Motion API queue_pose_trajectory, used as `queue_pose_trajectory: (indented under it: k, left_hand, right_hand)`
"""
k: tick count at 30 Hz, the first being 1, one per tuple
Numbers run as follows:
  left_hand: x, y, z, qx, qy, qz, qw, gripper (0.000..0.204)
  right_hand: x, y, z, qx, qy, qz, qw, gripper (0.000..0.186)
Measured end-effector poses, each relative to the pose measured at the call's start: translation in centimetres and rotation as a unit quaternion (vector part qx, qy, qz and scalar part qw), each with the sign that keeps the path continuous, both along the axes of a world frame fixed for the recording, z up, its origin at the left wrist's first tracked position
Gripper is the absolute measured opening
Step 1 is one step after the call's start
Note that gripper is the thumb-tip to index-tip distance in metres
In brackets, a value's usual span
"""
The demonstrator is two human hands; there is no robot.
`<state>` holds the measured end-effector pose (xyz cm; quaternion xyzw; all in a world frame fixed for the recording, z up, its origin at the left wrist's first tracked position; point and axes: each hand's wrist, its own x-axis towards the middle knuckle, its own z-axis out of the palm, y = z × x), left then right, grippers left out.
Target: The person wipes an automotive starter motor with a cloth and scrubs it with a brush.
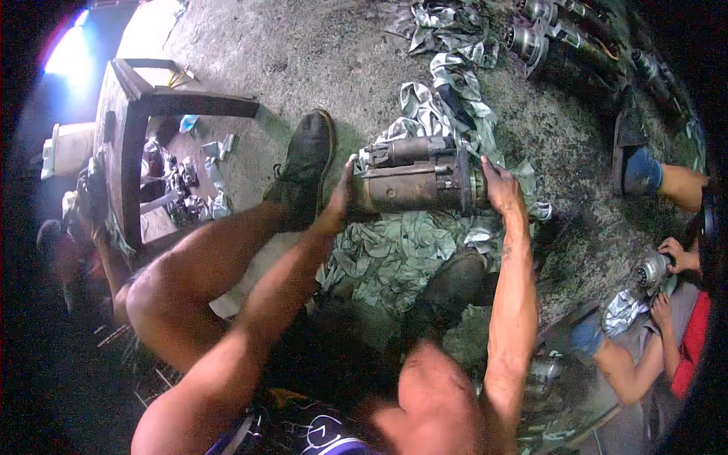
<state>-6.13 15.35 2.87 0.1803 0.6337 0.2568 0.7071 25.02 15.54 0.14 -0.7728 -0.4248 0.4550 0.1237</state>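
Observation:
A starter motor (pixel 413 189), brown and grimy with a smaller cylinder along its far side, lies crosswise in front of me over crumpled cloths. My left hand (pixel 339 199) is closed against its left end, with the fingers partly hidden behind the body. At the other end, my right hand (pixel 502 186) grips the round nose beside the dark flange. Under and just nearer than the motor spreads a heap of grey-white rags (pixel 387 246). My dark shoe (pixel 307 163) rests on the floor left of the motor.
A wooden stool-like frame (pixel 135 114) stands at left, with scraps around it. More starter motors (pixel 557 49) lie at the far right. Rags (pixel 451 26) trail along the rough floor (pixel 303 61). At right, another person's hands hold a round metal part (pixel 654 269) near a cloth (pixel 626 311).

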Motion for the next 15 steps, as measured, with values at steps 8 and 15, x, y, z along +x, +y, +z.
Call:
queue_pose_trajectory:
  k: [8, 15]
  left_hand:
    - [-3.3, 1.8, 1.6, -0.022, 0.224, 0.043, 0.973, 0.065]
    - [-2.4, 2.1, -0.6, 0.047, 0.266, -0.198, 0.942, 0.06]
  right_hand:
    - [-6.4, -6.8, 4.9, 0.104, 0.009, -0.127, 0.986, 0.043]
    - [-6.8, -18.1, 2.7, -0.027, 0.08, -0.253, 0.964, 0.038]
